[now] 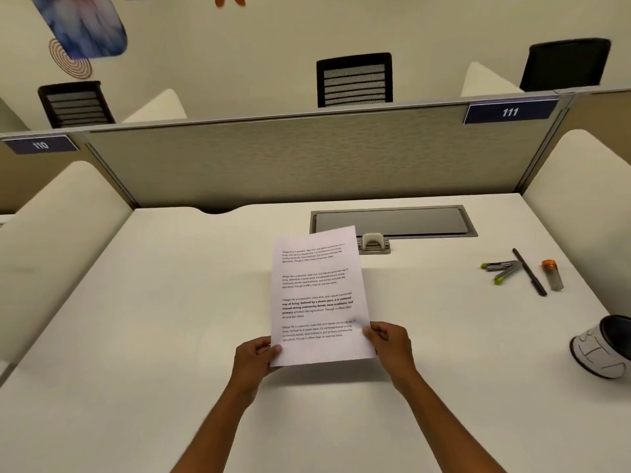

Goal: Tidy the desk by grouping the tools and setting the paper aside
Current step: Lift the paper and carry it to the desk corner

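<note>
A printed sheet of paper (317,295) is lifted off the white desk (170,319), casting a shadow beneath its lower edge. My left hand (254,358) pinches its bottom left corner and my right hand (389,343) grips its lower right edge. Far to the right lie the tools side by side: a stapler with green tips (503,269), a black pen (529,271) and a small clear tube with an orange cap (552,274). A hole punch (373,243) stands just behind the paper's top right corner.
A white mug with a dark inside (604,349) lies tipped at the desk's right edge. A grey cable hatch (392,220) is set into the desk at the back. Grey partition panels and cream side dividers enclose the desk; office chairs stand beyond.
</note>
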`<state>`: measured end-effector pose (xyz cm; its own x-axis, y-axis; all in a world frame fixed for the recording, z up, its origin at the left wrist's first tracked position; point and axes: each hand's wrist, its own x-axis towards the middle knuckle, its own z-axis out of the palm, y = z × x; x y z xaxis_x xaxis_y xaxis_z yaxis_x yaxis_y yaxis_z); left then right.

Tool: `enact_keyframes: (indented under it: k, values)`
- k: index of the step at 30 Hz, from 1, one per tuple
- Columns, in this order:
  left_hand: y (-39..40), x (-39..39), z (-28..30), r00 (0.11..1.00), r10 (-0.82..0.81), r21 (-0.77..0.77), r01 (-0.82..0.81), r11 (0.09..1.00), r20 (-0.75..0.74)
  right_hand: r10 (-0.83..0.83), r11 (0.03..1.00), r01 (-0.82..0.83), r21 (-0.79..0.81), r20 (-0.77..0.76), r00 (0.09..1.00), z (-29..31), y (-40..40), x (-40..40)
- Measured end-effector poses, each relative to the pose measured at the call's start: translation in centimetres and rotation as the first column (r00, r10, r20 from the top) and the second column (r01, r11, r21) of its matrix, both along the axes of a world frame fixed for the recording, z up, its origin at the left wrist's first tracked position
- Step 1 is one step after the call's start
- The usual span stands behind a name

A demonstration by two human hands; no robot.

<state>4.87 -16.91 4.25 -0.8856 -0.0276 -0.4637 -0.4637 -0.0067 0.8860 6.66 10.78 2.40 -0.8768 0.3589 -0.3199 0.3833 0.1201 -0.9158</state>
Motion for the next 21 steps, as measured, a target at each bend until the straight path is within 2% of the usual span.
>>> enact_keyframes:
  k: [5,11,21]
  values:
    - [-1.6,0.4,-0.8,0.999,0.011,0.041,-0.012,0.999,0.031,-0.014,0.997,0.015,-0.079,0.014,1.000,-0.8,-1.5,0.2]
    - [-4.3,-0.7,-0.9,1.000,-0.012,0.093,0.010,0.996,0.021,-0.033,0.996,0.035,-0.082,0.031,0.999,-1.0,-4.2,-0.5]
    - [-14.2,-6.0,0.1,1.000,-0.029,0.154,0.030,0.988,-0.011,-0.077,0.992,0.082,-0.099,0.049,0.996,0.0,-14.1,-4.2]
